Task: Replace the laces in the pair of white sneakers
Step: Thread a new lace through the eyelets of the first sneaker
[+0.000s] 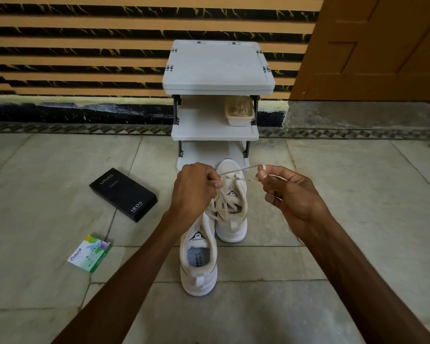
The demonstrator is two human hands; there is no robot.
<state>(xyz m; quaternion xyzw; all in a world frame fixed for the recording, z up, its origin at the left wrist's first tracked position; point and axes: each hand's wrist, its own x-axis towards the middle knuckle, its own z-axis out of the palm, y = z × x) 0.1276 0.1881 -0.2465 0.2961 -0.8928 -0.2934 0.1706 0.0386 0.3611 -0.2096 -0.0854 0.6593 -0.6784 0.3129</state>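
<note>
From the head camera, both white sneakers stand on the tiled floor [345,219] with their heels toward the person and their toes pointing away, so each long axis runs from the person toward the white shoe rack [217,68] by the striped wall. The far sneaker [233,227] stands just in front of the rack's lowest shelf. The near sneaker [199,266] sits closer and slightly to the left, its front part hidden under the left forearm. The left hand [194,192] is curled over the far sneaker's tongue and pinches the cream lace [241,169] near the upper eyelets. The right hand [291,194], held off to the right of the shoe, pinches the lace between thumb and forefinger, so the lace runs taut and nearly level between the two hands. Loose crossings of lace hang over the far sneaker's opening. A beige container [239,112] rests on the rack's middle shelf. On the floor to the left lie a black box [123,194] and, nearer, a green-and-white packet [90,253], well apart from the shoes. A wooden door [370,45] stands at upper right.
</note>
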